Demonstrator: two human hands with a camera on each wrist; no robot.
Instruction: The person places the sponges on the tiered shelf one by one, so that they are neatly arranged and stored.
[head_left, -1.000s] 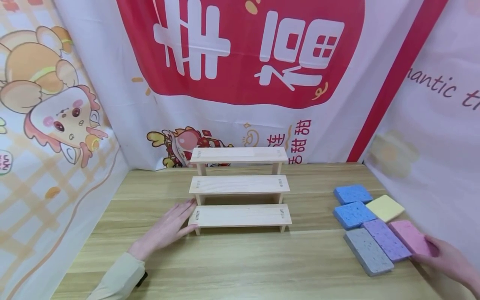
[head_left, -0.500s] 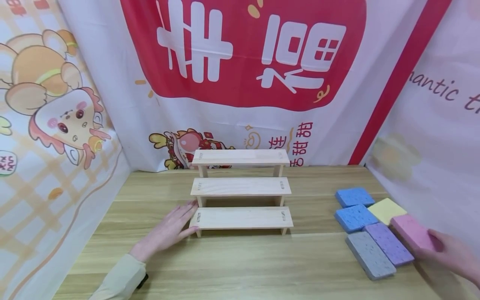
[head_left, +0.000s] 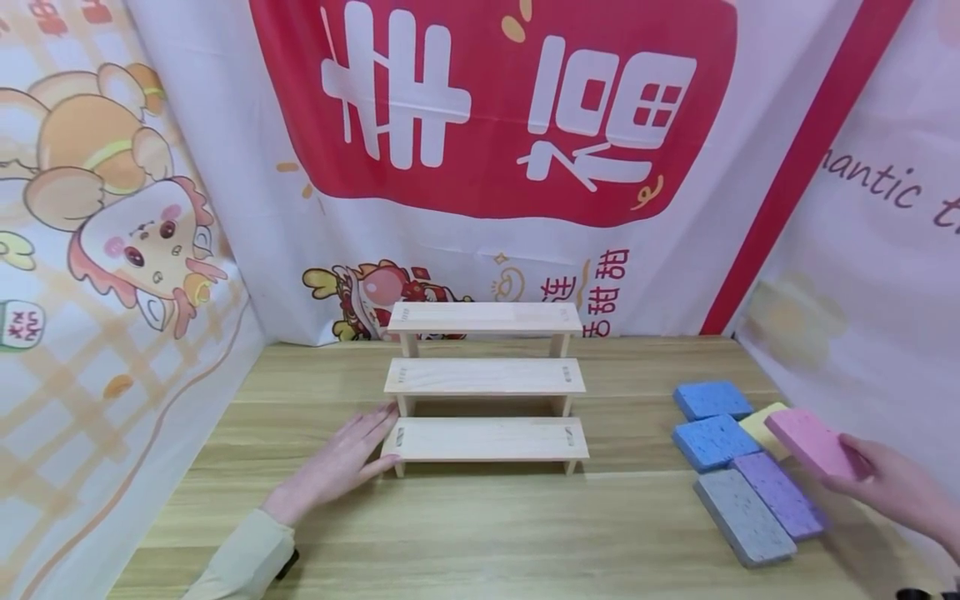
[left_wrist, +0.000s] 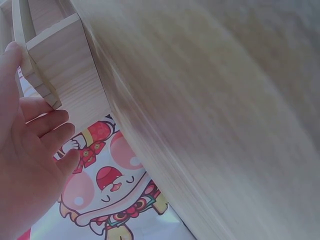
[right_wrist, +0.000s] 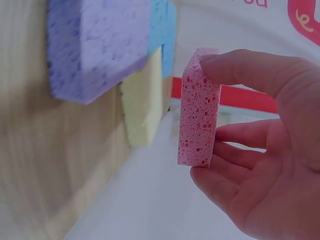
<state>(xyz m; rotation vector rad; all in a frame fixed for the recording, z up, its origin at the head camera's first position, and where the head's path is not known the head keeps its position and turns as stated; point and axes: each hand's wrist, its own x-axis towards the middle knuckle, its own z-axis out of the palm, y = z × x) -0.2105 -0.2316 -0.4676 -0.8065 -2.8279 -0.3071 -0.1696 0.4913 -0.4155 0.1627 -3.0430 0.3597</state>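
The right hand (head_left: 896, 490) grasps the pink sponge (head_left: 812, 443), now raised off the table (head_left: 487, 533). The left hand (head_left: 337, 457) still touches the 3-tier stand (head_left: 486, 377), fingers relaxed.

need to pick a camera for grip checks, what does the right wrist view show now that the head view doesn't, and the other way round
Only the right wrist view: the large pores in the narrow face of the pink sponge and the palm side of the right hand.

Only the head view: the left hand touching the wooden stand, plus the grey sponge.

Both: the pink sponge held by the right hand, the purple sponge, the yellow sponge and some blue sponge.
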